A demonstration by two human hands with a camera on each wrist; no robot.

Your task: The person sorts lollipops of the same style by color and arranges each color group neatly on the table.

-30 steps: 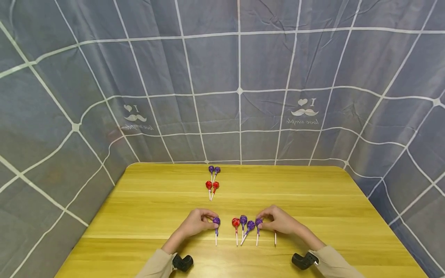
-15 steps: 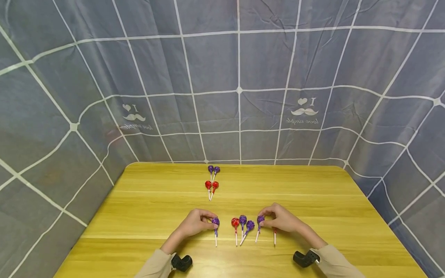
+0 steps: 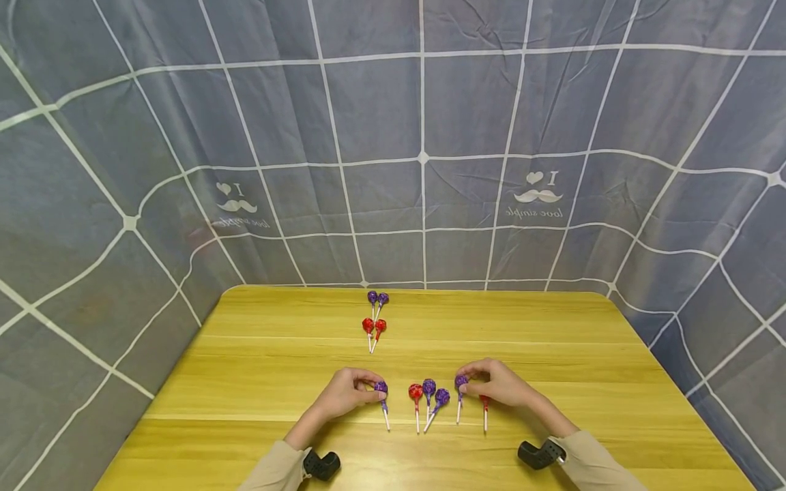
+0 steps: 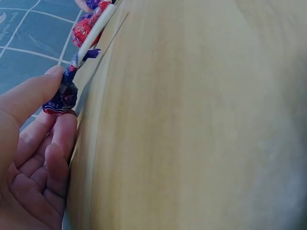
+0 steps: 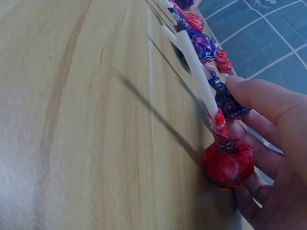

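Observation:
My left hand (image 3: 344, 397) pinches the head of a purple-wrapped lollipop (image 4: 62, 97) between thumb and fingers, its white stick pointing toward me in the head view. On the other side, my right hand (image 3: 502, 386) pinches a second purple lollipop (image 5: 229, 100) by its head in the same way. Beneath that hand's palm side lies a red lollipop (image 5: 228, 165), its head mostly covered in the head view. Between the two hands lie a red lollipop (image 3: 415, 391) and two purple lollipops (image 3: 429, 387), whose sticks come together at the lower ends.
Farther back on the wooden table (image 3: 276, 320) lie two purple lollipops (image 3: 383, 299), with two red lollipops (image 3: 368, 325) just in front of them. A grey curtain (image 3: 393, 123) with white lines hangs behind the table and along both sides.
The lollipop in my right hand has shifted slightly right and away from me, its stick swinging. In my left hand, the stick's lower end has tilted right. The other lollipops stay put.

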